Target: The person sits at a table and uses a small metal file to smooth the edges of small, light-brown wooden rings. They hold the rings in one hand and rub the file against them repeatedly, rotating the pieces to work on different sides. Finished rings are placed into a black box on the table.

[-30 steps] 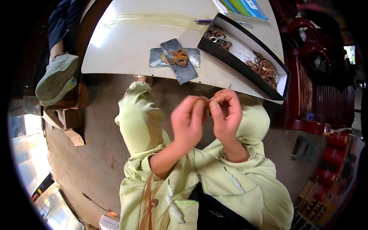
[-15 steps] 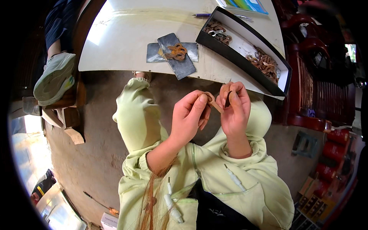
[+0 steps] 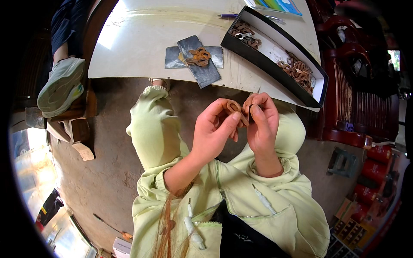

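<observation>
Just in front of the table edge, my left hand (image 3: pixel 215 129) pinches a small brown ring-ended piece (image 3: pixel 233 106) between thumb and fingers. Its ring faces up, and its other end reaches toward my right hand (image 3: pixel 262 124). That hand is closed too, with thumb against fingertips and a thin dark piece (image 3: pixel 251 115) showing at its thumb. Whether the dark piece touches the brown one, I cannot tell. On the table, two crossed dark grey sheets (image 3: pixel 206 78) bear several rusty orange-brown ring-shaped pieces (image 3: pixel 199 56).
A long black box with a white inside (image 3: pixel 271 68) stands at the table's right, holding heaps of brown pieces (image 3: pixel 297 71) and a silvery one (image 3: pixel 243 35). Behind it lie a purple pen (image 3: pixel 228 16) and a colourful booklet (image 3: pixel 279 6). Another person's shoe (image 3: pixel 62 88) is at left.
Both hands have come slightly closer together. The brown piece has turned so its ring faces up more, and less of its shank shows. The dark piece looks narrower.
</observation>
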### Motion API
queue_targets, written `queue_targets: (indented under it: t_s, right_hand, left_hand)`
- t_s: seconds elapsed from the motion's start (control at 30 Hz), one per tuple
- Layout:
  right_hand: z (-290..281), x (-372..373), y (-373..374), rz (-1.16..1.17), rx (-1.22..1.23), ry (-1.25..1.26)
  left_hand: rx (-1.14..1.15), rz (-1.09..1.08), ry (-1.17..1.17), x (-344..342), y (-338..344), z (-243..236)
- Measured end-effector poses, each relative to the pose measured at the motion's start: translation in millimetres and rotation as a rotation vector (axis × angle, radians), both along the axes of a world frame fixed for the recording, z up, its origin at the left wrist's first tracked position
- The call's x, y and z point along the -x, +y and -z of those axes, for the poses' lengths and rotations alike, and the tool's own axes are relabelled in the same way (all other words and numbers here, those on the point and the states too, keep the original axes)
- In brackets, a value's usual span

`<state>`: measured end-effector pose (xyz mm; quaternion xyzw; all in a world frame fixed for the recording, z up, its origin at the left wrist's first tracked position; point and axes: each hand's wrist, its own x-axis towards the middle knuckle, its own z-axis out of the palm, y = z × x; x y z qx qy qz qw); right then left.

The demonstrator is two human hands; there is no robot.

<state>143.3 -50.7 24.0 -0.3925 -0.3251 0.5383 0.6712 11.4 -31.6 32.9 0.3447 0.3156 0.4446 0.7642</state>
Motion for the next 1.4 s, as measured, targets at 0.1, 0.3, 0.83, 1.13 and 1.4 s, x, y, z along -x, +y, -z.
queue_targets:
  t_s: [0.1, 0.3, 0.83, 1.13, 1.4]
  right_hand:
    - [-0.7, 2.1, -0.8, 0.014, 0.025, -0.001]
    - [0.7, 1.1, -2.0, -0.017, 0.007, -0.033]
    - [-2.0, 7.6, 2.0, 0.127, 0.006, -0.200]
    - [-1.5, 8.3, 2.1, 0.085, 0.007, -0.245]
    - [-7.8, 11.9, 1.6, 0.062, 0.028, -0.335]
  left_hand:
    - [-0.074, -0.009, 0.059, 0.6, -1.0, -3.2]
    - [-0.010, -0.089, -0.066, -1.0, -1.7, -3.0]
    - [-0.081, -0.059, 0.209, 0.2, -7.2, 2.7]
    - [-0.155, -0.141, 0.318, -0.4, -7.4, 3.6]
    - [-0.573, -0.198, 0.572, 3.6, -2.1, 6.4]
